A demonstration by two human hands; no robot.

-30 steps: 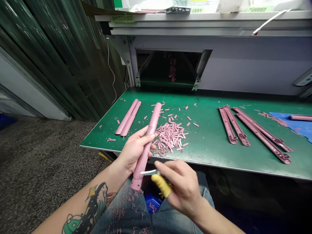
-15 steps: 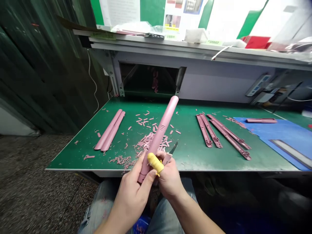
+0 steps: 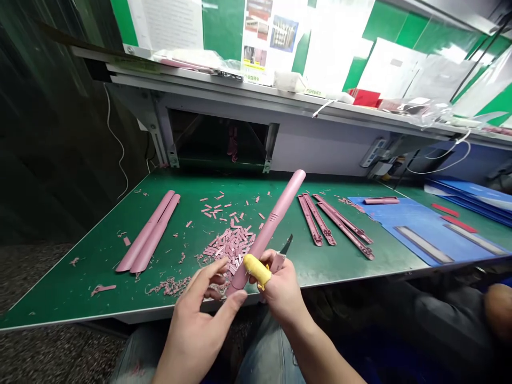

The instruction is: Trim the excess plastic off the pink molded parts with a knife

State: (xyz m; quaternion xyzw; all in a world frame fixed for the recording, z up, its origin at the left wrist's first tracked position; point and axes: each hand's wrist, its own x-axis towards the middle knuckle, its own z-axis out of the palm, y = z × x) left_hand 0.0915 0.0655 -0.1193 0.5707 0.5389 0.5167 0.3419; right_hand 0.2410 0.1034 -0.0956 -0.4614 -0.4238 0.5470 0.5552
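A long pink plastic shell points up and to the right over the front of the green table. My right hand, with a yellow cot on the thumb, grips the shell's lower end together with a small knife whose blade sticks up. My left hand is beside the lower end, fingers spread, its fingertips just touching or loosely off the shell. A heap of pink offcuts lies just behind the hands.
Two pink shells lie at the left of the table. Several narrow pink strips lie to the right, beside a blue mat with more parts. A dark opening sits under the back shelf. Another person's arm shows at lower right.
The view swung up and right. The shell passed from my left hand's grip to my right hand, which also holds the knife, and my left hand's fingers have opened off it.
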